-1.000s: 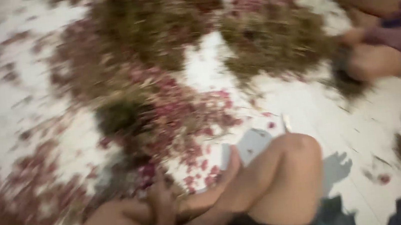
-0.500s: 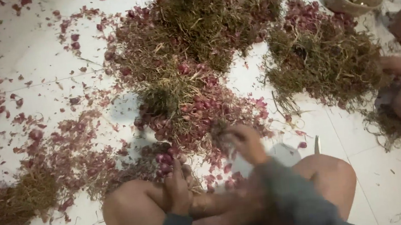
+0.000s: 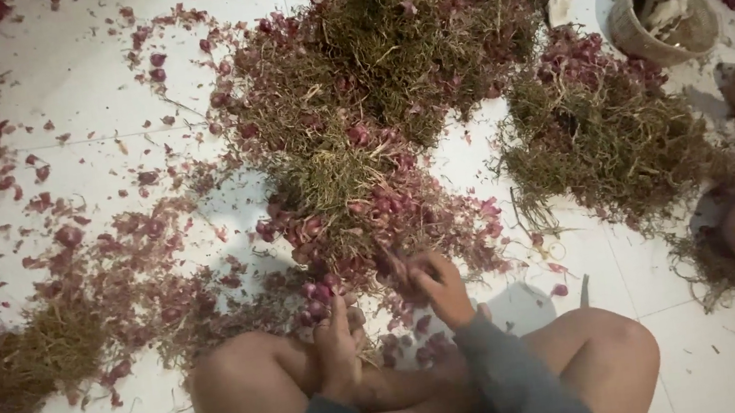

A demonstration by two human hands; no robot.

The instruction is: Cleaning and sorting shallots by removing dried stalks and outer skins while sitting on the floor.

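Shallots, red bulbs with dry stalks, heaped on white floor before knees. Right hand grip pinches one bulb at heap's near edge; left hand grip closed on bulbs beside it.

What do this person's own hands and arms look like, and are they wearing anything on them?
Both hands are bare: no gloves, rings or watch show on the left hand or the right hand. Each arm is covered to the wrist by a long, dark grey-blue sleeve of soft, slightly creased fabric, with a plain cuff and no visible markings. The picture is somewhat blurred, so finer detail cannot be made out.
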